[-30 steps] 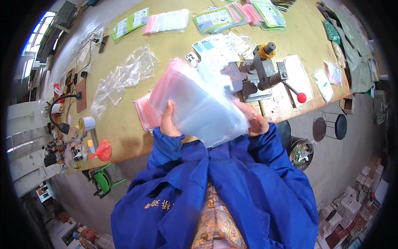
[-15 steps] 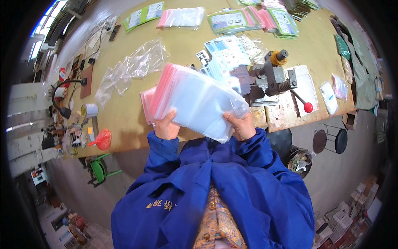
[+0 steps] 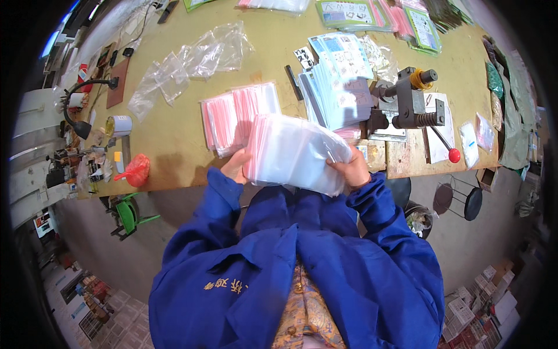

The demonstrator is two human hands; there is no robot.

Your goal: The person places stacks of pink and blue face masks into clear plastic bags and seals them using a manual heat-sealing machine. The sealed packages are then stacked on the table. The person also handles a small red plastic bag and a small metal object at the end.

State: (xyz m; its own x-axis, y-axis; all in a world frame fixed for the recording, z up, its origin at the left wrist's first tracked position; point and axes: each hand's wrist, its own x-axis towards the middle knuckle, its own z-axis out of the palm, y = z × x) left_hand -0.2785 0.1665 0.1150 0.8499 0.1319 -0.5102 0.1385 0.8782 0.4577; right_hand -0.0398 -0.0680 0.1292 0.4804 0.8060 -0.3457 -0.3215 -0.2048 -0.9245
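Both my hands hold one thick stack of clear zip bags with red sealing strips point(image 3: 293, 152), just above the near edge of the yellow-brown table point(image 3: 174, 139). My left hand point(image 3: 237, 165) grips the stack's left end, by the red strips. My right hand point(image 3: 349, 170) grips its right end, fingers curled over the plastic. Behind the stack, more red-strip bags point(image 3: 232, 113) lie fanned out on the table. My blue sleeves come up from below.
A pile of blue printed cards point(image 3: 340, 75) lies beyond the stack, next to a metal press with a red-knobbed lever point(image 3: 412, 107). Loose clear bags point(image 3: 192, 61) lie far left. A tape roll point(image 3: 120, 125), a red net bag point(image 3: 136, 170) and a black lamp point(image 3: 78, 110) line the left edge.
The stack has come down from in front of my chest toward the table edge and turned flatter. Both hands kept their grip on its two ends.
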